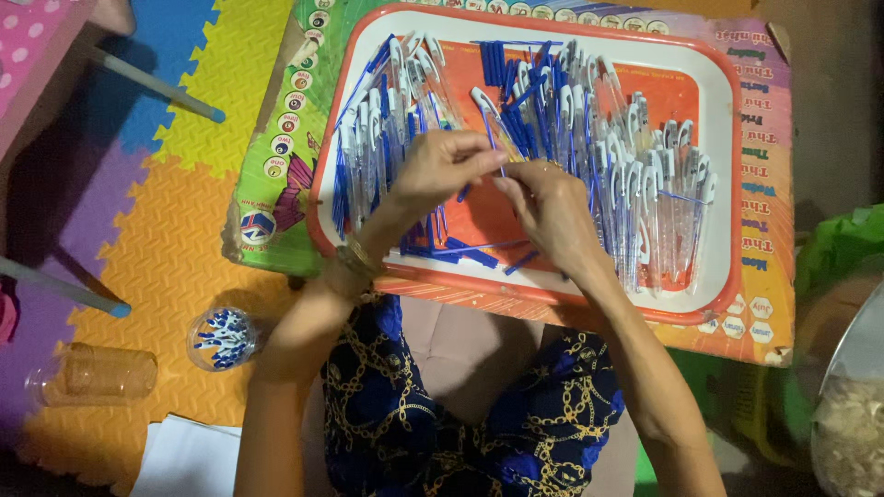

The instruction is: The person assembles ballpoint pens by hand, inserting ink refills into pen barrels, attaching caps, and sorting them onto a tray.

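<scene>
over the orange tray (737, 184), left hand (440, 170) and right hand (552, 213) pinch one clear pen (488, 115); its long axis runs up-left from the touching fingertips.

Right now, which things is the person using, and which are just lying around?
In use:
left hand and right hand, together pinching a thin pen part
red tray
pen pieces

Lying about:
cup of blue bits
tipped clear cup
white paper
foam mat
</scene>
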